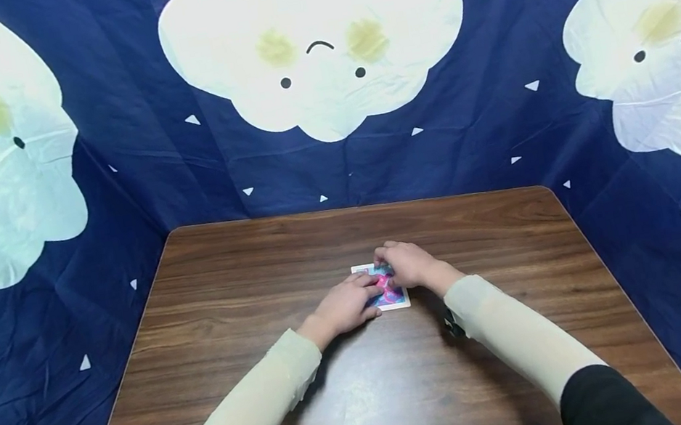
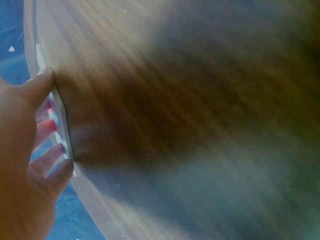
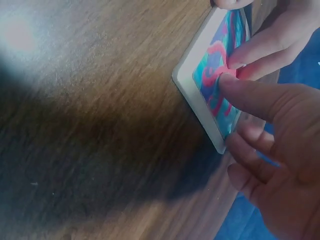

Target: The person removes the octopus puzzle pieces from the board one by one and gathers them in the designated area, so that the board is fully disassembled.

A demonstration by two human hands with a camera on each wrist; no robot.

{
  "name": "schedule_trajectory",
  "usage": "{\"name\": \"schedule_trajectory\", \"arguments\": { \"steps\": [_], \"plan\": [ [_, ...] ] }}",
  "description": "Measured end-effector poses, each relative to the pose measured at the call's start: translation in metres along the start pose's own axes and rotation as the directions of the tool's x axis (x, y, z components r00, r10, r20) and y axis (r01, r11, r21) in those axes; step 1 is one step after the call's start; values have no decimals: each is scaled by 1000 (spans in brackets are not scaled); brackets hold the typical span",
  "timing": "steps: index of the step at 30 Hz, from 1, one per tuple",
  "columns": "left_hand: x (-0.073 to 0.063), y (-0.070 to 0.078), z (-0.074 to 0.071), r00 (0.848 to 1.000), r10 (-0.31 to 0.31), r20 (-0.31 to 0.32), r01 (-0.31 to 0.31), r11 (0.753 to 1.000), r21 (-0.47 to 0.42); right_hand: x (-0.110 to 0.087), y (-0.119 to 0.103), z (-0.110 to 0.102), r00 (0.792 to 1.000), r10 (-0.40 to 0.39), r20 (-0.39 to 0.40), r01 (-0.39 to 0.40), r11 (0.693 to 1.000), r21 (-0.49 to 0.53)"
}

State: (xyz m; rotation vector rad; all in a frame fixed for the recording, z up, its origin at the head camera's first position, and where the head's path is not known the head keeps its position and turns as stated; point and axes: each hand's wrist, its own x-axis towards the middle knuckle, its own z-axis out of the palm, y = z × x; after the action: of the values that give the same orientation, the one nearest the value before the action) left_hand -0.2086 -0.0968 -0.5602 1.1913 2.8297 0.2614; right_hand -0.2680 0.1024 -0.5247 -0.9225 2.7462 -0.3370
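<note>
A small flat picture board [image 1: 398, 300] with a white border and a blue and purple picture lies on the wooden table; it looks like a puzzle board. A bright pink shape [image 3: 217, 48] is at its middle; I cannot tell whether it is printed or a separate piece. My left hand [image 1: 345, 305] rests on the board's left side, fingers spread over the surface and thumb by the near left corner. From the right, my right hand [image 1: 410, 263] holds the board, thumb [image 3: 250, 96] on the pink area and bent fingers at the edge. Both hands partly cover the picture.
The brown wooden table [image 1: 219, 282] reaches back to a dark blue cloth [image 1: 334, 169] with white clouds, which also hangs at both sides. A small black object [image 1: 452, 323] sits under the right wrist.
</note>
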Motion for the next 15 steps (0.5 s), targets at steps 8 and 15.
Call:
{"name": "schedule_trajectory", "arguments": {
  "steps": [8,15],
  "plan": [
    [1,-1,-3,1000,3,-22,-4,1000,-6,3,2,-3,1000,23,-19,-23,1000,5],
    [0,0,-3,1000,7,-16,-8,1000,-17,4,9,2,999,42,5,-43,994,99]
  ]
}}
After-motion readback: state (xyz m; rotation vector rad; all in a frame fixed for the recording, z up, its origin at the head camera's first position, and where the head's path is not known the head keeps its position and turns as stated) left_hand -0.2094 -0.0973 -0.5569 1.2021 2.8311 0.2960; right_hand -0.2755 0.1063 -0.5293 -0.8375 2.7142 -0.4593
